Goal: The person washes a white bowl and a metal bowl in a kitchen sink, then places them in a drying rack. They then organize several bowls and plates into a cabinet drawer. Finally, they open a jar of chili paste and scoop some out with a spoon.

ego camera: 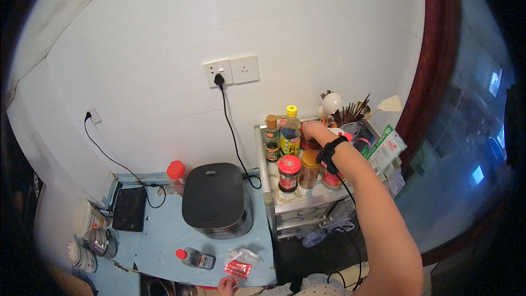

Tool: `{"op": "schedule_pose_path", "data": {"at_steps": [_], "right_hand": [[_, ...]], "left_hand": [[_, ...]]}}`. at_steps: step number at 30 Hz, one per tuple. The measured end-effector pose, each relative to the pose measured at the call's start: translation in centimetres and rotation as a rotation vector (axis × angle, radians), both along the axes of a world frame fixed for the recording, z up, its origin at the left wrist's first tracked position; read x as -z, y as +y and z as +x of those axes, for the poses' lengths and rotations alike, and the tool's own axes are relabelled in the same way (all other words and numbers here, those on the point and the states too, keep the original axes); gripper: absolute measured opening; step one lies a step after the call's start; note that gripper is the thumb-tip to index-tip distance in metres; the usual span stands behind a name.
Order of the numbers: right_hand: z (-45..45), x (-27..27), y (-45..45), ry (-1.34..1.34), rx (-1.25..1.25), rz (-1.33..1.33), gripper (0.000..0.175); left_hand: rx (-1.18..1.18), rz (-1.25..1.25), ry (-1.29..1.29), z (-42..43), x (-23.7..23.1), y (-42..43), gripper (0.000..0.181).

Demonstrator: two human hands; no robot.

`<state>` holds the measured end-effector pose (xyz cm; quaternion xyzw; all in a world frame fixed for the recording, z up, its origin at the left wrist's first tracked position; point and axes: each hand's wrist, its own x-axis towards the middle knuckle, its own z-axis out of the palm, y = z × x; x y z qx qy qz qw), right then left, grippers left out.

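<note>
My right hand (312, 130) reaches in among the jars and bottles on top of the small cabinet (287, 205). Its fingers are hidden behind a yellow-capped bottle (290, 139), so its hold cannot be told. Nearby stand a dark sauce bottle (272, 146), a red-lidded jar (289, 174) and an orange-lidded jar (309, 170). My left hand (228, 285) is at the front edge of the blue counter, just below a red packet (238, 269) beside crumpled white plastic (245, 256); whether it grips anything is unclear. A red-capped bottle (199, 258) lies on its side to the left.
A black rice cooker (213, 197) occupies the counter, with a red-lidded jar (176, 174) behind it. A black flat device (129, 209), a metal pot (102, 242) and stacked bowls (81, 254) are at left. Chopsticks (351, 113) and utensils stand at the cabinet's back right.
</note>
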<state>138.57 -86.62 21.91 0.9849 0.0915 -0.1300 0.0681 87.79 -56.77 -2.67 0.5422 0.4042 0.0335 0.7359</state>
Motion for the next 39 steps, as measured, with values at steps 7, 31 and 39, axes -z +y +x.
{"op": "schedule_pose_path", "data": {"at_steps": [7,31,39], "right_hand": [[1.3,0.3,0.0,0.024,-0.029,-0.002,0.074],[-9.8,-15.2,-3.2,-0.119,-0.116,0.255,0.07],[-16.0,-17.1,-6.1,0.267,-0.202,0.959,0.061]], "left_hand": [[-0.046,-0.01,0.004,-0.9,-1.4,-0.5,0.016],[0.238,0.065,-0.293,6.4,-10.1,-1.2,0.017],[0.494,0.096,-0.412,11.4,-15.8,-4.5,0.017]]}}
